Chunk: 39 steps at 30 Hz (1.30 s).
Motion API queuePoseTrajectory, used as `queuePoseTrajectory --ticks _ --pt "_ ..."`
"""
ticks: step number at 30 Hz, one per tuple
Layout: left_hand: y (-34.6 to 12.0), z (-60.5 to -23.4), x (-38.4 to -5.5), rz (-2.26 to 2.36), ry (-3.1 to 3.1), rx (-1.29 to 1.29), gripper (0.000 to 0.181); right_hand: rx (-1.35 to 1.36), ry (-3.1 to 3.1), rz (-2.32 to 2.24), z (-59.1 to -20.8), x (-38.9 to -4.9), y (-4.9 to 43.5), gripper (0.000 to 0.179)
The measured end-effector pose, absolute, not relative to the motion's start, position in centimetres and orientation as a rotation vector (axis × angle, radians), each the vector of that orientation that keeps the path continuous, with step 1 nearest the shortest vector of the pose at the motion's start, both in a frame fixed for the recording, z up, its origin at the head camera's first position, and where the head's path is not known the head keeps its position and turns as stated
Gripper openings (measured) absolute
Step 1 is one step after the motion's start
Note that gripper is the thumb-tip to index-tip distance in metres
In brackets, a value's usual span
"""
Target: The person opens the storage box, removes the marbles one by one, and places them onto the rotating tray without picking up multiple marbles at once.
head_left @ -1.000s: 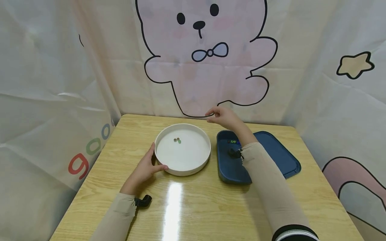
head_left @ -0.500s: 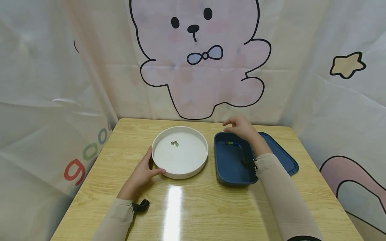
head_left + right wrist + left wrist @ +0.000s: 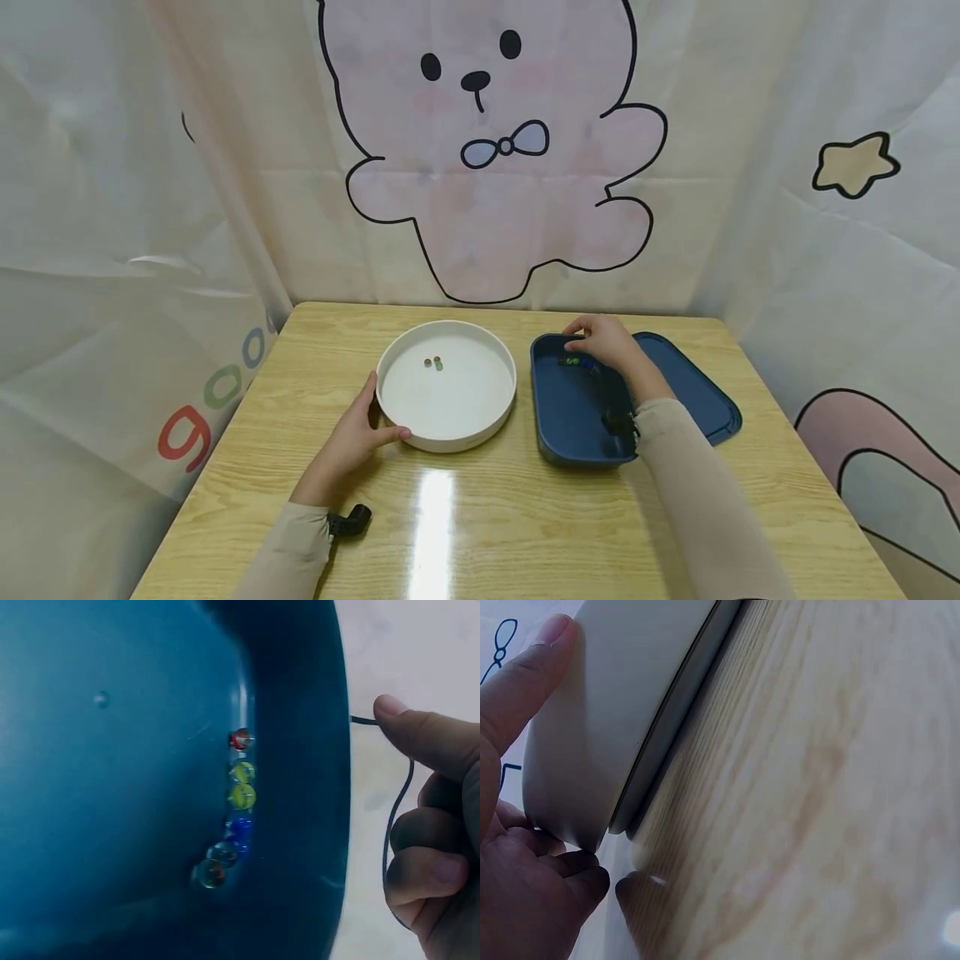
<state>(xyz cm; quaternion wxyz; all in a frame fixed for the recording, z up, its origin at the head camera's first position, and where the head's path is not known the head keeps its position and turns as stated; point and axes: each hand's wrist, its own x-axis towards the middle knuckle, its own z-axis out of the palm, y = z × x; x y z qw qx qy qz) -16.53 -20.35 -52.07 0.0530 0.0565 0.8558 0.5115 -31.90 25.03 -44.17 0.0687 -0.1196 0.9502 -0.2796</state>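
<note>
My left hand holds the round white tray by its left front side. In the left wrist view the thumb lies along the outer wall and the curled fingers meet its edge. A few small marbles sit in the far left part of the tray. My right hand hangs over the far edge of the blue box, fingers loosely bent, nothing visible between them. In the right wrist view several marbles, red, yellow, blue and clear, line the box's inner edge near that hand.
A flat blue lid lies to the right of the box, partly behind the right forearm. Everything stands on a wooden table. A printed curtain hangs right behind its far edge.
My right hand has moved right and down, from past the tray's far right side to over the far end of the blue box. My left hand keeps its hold on the tray.
</note>
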Motion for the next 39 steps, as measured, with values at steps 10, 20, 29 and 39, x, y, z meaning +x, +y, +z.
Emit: queuePoseTrajectory --ticks 10,20,29,39 --pt "-20.5 -52.1 -16.5 1.549 2.612 0.159 0.133 -0.348 2.858 -0.813 -45.6 -31.8 24.4 0.027" --pt "-20.3 -52.1 -16.4 1.572 2.593 0.182 0.129 -0.354 2.852 -0.678 -47.2 -32.1 23.9 0.028" --pt "-20.5 -52.3 -16.7 1.568 2.611 0.194 0.135 -0.306 2.866 -0.636 -47.9 -32.4 23.5 0.025" --pt "-20.5 -52.4 -16.6 1.581 2.601 0.2 0.135 -0.287 2.832 -0.647 -48.7 -32.1 23.2 0.018"
